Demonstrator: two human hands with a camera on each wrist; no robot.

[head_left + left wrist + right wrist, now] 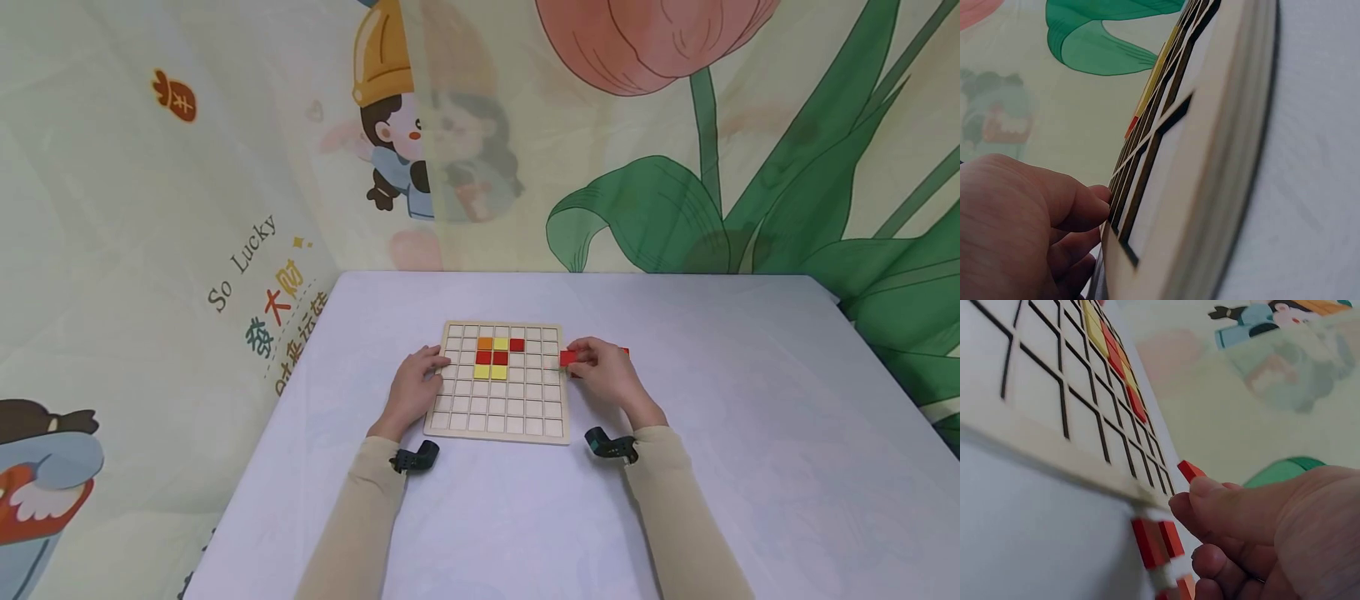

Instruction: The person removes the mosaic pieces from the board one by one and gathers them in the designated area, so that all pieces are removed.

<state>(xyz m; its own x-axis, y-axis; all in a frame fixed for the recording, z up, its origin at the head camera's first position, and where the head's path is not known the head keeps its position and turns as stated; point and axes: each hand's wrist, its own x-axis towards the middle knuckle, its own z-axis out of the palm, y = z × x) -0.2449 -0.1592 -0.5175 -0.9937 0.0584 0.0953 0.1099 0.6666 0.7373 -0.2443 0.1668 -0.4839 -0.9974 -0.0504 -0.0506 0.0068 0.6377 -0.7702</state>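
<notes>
A square wooden grid board (528, 408) lies on the table, with several orange, yellow and dark red square tiles (492, 357) set in its upper middle cells. At the board's left edge, my left hand (412, 387) rests its fingertips, the fingers loosely bent; the left wrist view has its thumb tip (1094, 209) against the rim. My right hand (609, 369) pinches a small red tile (1190, 469) between thumb and fingers, just off the board's right edge. Below that hand, loose red tiles (1151, 542) and an orange one (1187, 587) lie on the table, partly hidden.
The white table (495, 517) ends at a printed cloth backdrop (645, 208) at the back and left. A black wrist camera (415, 457) sits on the left wrist and another black wrist camera (611, 444) on the right, both low over the table.
</notes>
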